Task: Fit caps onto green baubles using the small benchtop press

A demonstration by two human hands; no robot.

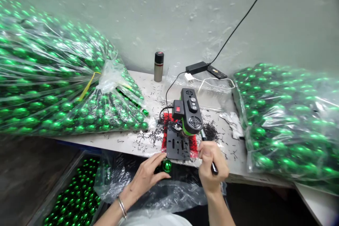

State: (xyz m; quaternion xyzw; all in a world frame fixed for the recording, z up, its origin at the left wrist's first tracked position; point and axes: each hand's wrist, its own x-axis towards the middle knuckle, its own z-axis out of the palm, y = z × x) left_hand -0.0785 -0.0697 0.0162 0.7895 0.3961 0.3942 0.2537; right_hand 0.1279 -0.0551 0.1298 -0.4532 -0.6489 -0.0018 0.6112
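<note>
A shiny green bauble [167, 165] sits between the thumb and fingers of my left hand [148, 171], at the front edge of the machine's black base plate [174, 146]. My right hand [213, 164] is closed round the black lever handle [214, 168] of a small bench drill press [191, 111]. The drill's black head, with round vents, buttons and a red switch, stands over the plate. Beneath the machine lies a red mat [164, 136]. The drill's tip is hidden under the head.
Large clear bags of green baubles [31, 102] [288, 120] stand left and right. Below left is a bin of baubles [75, 190]. Black shavings [210, 131] litter the table. Behind are a flask [159, 67], a power adapter [197, 67] and cables; a white glove [233, 124] lies right.
</note>
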